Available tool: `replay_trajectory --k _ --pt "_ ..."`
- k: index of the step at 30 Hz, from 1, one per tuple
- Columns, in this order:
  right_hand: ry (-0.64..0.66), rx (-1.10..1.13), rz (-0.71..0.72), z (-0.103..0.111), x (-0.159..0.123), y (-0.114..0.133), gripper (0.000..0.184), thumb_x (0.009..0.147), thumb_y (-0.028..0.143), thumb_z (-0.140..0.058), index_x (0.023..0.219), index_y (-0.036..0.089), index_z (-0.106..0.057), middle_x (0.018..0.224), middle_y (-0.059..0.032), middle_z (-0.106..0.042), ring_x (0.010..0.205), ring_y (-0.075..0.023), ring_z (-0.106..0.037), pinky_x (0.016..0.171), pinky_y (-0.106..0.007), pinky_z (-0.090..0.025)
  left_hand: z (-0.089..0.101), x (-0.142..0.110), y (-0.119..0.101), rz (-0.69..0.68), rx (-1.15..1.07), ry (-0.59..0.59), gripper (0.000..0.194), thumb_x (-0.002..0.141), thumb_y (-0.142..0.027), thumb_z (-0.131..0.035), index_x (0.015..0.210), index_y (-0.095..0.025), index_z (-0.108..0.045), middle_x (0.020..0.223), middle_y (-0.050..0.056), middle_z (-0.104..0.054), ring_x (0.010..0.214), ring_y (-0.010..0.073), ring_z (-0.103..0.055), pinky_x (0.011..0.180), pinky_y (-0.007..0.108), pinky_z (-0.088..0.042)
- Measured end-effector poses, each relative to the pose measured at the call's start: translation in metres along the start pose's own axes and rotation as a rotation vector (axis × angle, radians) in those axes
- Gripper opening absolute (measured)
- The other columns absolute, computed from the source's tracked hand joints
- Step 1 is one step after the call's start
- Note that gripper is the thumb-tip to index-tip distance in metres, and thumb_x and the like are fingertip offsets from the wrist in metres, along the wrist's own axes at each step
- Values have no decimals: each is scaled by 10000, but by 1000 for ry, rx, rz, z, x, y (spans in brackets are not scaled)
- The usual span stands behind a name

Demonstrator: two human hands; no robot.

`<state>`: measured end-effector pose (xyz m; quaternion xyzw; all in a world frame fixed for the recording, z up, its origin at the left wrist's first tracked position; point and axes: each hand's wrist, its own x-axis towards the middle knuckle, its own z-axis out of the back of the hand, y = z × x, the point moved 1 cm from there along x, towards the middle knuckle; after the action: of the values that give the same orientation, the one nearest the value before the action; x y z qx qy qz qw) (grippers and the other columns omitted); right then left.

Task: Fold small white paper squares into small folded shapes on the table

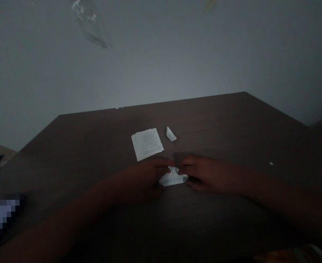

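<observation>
A small folded piece of white printed paper (pixel 174 178) lies on the dark wooden table (pixel 232 124). My left hand (pixel 146 179) pinches its left side with fingers closed. From the right, my right hand (pixel 204 173) pinches the paper's top edge, fingertips almost meeting those of the left hand. Just behind the hands lies a small stack of white printed paper squares (pixel 147 143). A tiny folded paper piece (pixel 171 134) stands to the right of that stack. The scene is dim.
A pale wall (pixel 177 54) rises behind the table's far edge, with a clear plastic scrap (pixel 89 22) stuck high on it. A tiny white speck (pixel 271 163) lies on the table at right. A blurred patch sits at lower left.
</observation>
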<state>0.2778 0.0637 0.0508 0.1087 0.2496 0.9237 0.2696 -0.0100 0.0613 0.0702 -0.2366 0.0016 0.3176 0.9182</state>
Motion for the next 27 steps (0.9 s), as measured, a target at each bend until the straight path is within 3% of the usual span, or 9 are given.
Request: replay_trajectory --k 4,9,14,21,27 --pt "53 40 8 0 0 -5 183 1101 144 -773 1263 186 -847 1288 -124 -829 1128 -261 -827 1049 -427 -681 -3 0 2 -26 -4 -32 367 1003 -97 -765 1353 -185 -834 1712 158 -755 1499 334 -798 1310 470 -648" --pt "46 79 28 -1 0 -10 171 1128 134 -737 1257 181 -838 1278 -127 -821 1137 -266 -825 1057 -423 -670 -2 -2 -1 0 20 -42 415 995 -97 -762 1404 -139 -820 1686 174 -768 1466 320 -813 1262 423 -655" --pt "28 92 45 -1 0 -10 182 1168 140 -667 1216 197 -833 1260 -120 -818 1122 -254 -808 1051 -414 -668 0 -3 -4 -2 31 -37 362 1011 -119 -764 1364 -173 -826 1663 142 -784 1488 305 -791 1286 409 -631" --pt "52 -44 13 -1 -2 -2 176 1183 168 -670 1206 169 -845 1242 -132 -822 1079 -259 -801 1006 -400 -672 -5 -2 0 -42 48 -92 385 1015 -114 -794 1393 -182 -824 1670 150 -781 1459 312 -816 1270 416 -659" --pt "-24 -154 45 -11 -2 -3 207 1157 144 -659 1209 209 -849 1225 -118 -835 1120 -282 -786 1071 -454 -657 -1 -1 -4 -20 15 -66 380 1023 -103 -792 1395 -175 -827 1686 150 -768 1516 320 -785 1329 434 -625"
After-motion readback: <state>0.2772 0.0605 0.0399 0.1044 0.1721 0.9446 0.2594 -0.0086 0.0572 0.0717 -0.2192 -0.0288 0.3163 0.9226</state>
